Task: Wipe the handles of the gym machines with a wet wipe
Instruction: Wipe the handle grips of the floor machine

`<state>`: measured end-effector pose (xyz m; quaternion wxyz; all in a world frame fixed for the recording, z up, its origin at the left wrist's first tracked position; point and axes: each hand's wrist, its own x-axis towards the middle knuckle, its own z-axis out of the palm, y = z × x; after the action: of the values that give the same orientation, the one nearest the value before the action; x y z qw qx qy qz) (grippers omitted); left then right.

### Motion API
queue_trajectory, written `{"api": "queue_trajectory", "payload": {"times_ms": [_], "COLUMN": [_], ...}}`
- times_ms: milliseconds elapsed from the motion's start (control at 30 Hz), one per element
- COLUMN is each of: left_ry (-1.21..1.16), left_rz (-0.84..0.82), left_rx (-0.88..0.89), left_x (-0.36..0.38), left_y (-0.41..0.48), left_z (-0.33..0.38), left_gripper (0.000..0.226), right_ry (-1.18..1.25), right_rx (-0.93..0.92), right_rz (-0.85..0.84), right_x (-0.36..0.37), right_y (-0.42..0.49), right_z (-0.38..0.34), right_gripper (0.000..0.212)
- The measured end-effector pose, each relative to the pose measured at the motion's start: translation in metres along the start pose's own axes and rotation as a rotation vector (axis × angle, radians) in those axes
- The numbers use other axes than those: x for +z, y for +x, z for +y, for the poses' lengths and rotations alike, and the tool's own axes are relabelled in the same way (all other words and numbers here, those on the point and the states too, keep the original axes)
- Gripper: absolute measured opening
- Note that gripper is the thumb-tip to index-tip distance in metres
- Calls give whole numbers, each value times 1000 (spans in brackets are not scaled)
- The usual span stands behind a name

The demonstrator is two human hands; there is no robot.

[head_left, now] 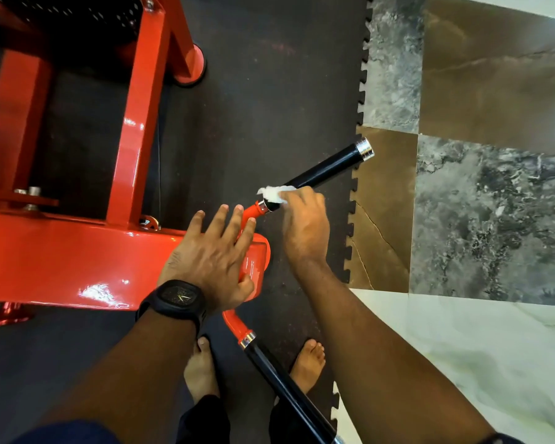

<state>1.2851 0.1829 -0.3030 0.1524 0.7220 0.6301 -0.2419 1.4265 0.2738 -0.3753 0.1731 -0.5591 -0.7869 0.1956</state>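
Note:
A red gym machine point(55, 251) has a bent red bar ending in two black handles. The upper black handle point(330, 166) points up and right, tipped with a chrome cap. My right hand point(303, 225) holds a white wet wipe point(274, 193) wrapped round that handle's inner end, by the chrome collar. With its fingers spread and straight, my left hand point(213, 254) rests on the red arm's rounded end; a black watch sits on its wrist. The lower black handle point(282, 386) runs down and right between my forearms.
Black rubber puzzle mats point(269, 91) cover the floor under the machine. Marble tiles point(481, 203) begin at the mat's toothed edge on the right. My bare feet point(308, 363) stand below the lower handle. A red foot pad point(189, 67) sits at upper left.

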Motion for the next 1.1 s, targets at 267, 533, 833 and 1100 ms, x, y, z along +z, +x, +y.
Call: {"api": "queue_trajectory", "payload": {"times_ms": [267, 533, 833, 1100], "left_ry": [-5, -12, -8, -11], "left_rz": [5, 9, 10, -15], "left_rx": [-2, -1, 0, 0], "left_x": [-1, -2, -3, -3], "left_y": [-1, -2, -3, -2], "left_z": [0, 0, -1, -1], "left_gripper": [94, 93, 92, 94], "right_ry": [-466, -812, -926, -1118], "right_rx": [-430, -756, -577, -492], "right_rz": [-125, -483, -569, -553], "right_x": [-14, -29, -43, -77], "right_y": [41, 59, 70, 87], "right_z": [9, -9, -27, -13], "right_gripper": [26, 41, 29, 27]}}
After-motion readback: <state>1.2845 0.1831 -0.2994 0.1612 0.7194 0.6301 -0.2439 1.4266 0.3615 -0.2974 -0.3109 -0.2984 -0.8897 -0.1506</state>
